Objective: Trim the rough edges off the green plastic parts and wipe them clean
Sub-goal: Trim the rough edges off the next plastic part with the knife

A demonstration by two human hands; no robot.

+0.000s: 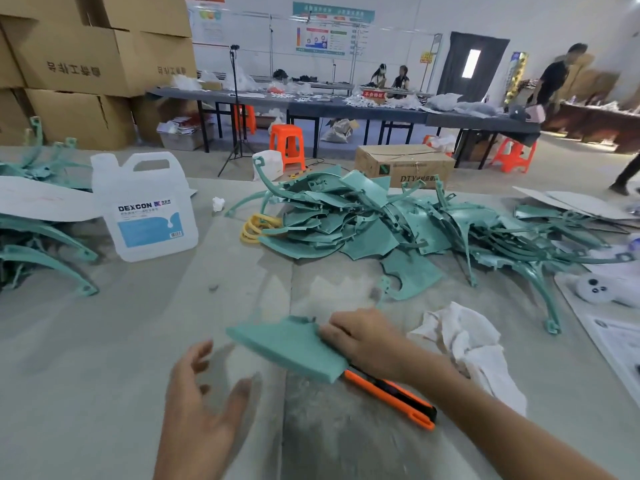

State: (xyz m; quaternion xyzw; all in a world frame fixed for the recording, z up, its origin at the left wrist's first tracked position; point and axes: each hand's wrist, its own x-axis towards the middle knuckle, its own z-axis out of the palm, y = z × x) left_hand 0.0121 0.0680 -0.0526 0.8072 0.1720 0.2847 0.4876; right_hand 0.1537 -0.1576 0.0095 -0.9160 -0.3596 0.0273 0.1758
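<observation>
My right hand (363, 337) grips the right edge of a flat green plastic panel (291, 344) and holds it tilted just above the table. My left hand (204, 393) hovers open, fingers spread, to the left of and below the panel, not touching it. An orange utility knife (391, 398) lies on the table under my right forearm. A crumpled white cloth (467, 344) rests to the right of my right hand. A big heap of green plastic parts (363, 216) fills the middle of the table.
A white DEXCON jug (145, 206) stands at the left. More green curved parts (41, 251) lie at the far left. Yellow rings (254, 226) sit beside the heap. A white plush toy (595, 289) and papers are at the right edge.
</observation>
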